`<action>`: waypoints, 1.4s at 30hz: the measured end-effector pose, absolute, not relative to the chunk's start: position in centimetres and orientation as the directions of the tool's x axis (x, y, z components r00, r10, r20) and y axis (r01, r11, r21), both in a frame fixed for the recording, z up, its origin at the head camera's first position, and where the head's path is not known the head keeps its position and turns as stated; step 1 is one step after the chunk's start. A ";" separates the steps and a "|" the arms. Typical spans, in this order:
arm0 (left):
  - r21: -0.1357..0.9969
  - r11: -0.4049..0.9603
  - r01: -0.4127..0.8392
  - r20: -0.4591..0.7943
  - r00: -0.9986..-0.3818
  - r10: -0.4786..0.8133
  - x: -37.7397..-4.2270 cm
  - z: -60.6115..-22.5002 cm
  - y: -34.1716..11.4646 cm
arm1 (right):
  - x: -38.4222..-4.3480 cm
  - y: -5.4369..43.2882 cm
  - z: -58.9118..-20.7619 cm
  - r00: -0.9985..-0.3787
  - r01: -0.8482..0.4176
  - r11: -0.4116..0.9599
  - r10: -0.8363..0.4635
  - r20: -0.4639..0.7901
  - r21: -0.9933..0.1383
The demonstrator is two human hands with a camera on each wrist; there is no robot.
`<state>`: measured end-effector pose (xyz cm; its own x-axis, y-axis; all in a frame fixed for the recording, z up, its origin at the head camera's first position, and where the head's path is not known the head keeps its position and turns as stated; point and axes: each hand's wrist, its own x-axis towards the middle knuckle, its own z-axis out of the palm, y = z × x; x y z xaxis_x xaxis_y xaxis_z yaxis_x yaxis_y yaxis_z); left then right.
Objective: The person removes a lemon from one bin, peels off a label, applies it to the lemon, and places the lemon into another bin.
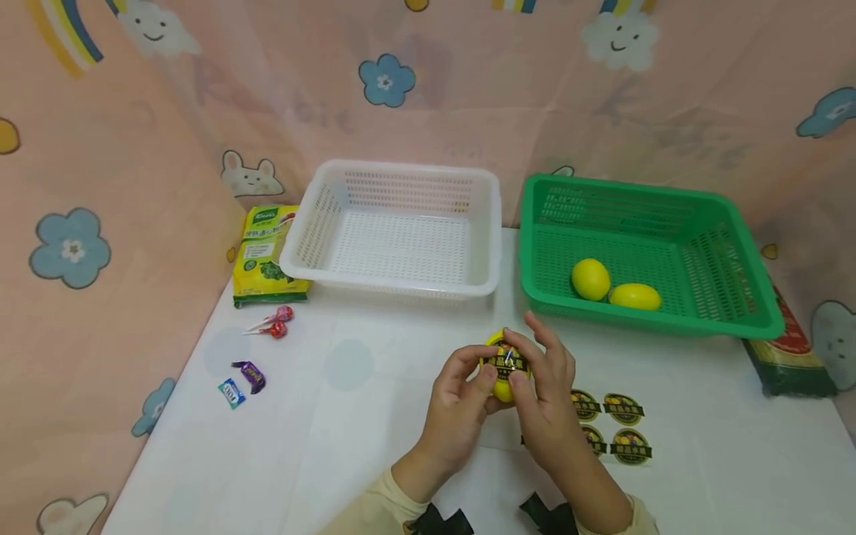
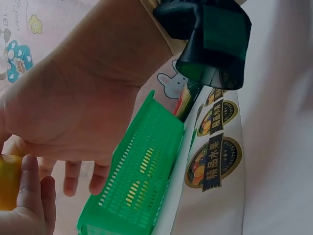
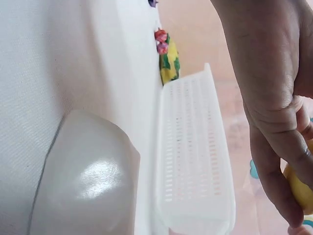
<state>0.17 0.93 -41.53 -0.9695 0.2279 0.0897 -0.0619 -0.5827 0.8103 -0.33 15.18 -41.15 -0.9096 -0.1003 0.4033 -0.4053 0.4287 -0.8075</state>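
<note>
My left hand (image 1: 456, 409) grips a small yellow lemon (image 1: 503, 392), its fingers and thumb at the fruit's left side. An oval black-and-gold fruit label (image 1: 506, 362) lies over the face of the lemon. My right hand (image 1: 550, 397) holds the lemon from the other side, with thumb and index fingertip on the label's right edge. Part of the lemon (image 2: 9, 182) shows at the left edge of the left wrist view. Beneath the hands is a clear label sheet (image 1: 628, 427) with several more labels, partly hidden by the right forearm.
A green basket (image 1: 649, 318) with two lemons (image 1: 591, 279) stands back right, beside a red-and-green packet (image 1: 796, 364). A white basket (image 1: 394, 281) stands back left by a yellow packet (image 1: 264, 253). Two lollipops (image 1: 277, 321), a purple candy (image 1: 250, 377) and a blue candy (image 1: 231, 394) lie left.
</note>
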 end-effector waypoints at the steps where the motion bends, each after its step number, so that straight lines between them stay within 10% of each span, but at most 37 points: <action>1: 0.812 -0.580 -0.069 0.080 -0.970 0.228 0.2 -41.5 0.9 | -0.3 15.2 -41.2 -0.913 -0.396 0.438 -0.099 0.395 -0.807; 14: 0.853 -0.521 -0.013 0.126 -0.965 0.231 -1.1 -41.5 0.3 | -2.2 20.2 -40.3 -0.849 -0.436 0.588 -0.018 0.528 -0.681; 26: 0.858 -0.514 -0.013 0.084 -0.983 0.166 -2.1 -42.6 0.1 | -5.1 30.0 -39.7 -0.839 0.072 0.734 0.410 0.357 -0.675; 42: 0.921 -0.390 -0.010 0.100 -0.961 0.260 -9.2 -39.3 4.1 | -6.4 33.4 -41.6 -0.875 0.287 0.722 0.464 0.133 -0.630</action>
<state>-9.19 4.08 -39.29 -0.9606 0.2596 0.0995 -0.0101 -0.3902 0.9207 -6.41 33.41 -41.61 -0.8755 0.4645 0.1333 0.2870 0.7217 -0.6300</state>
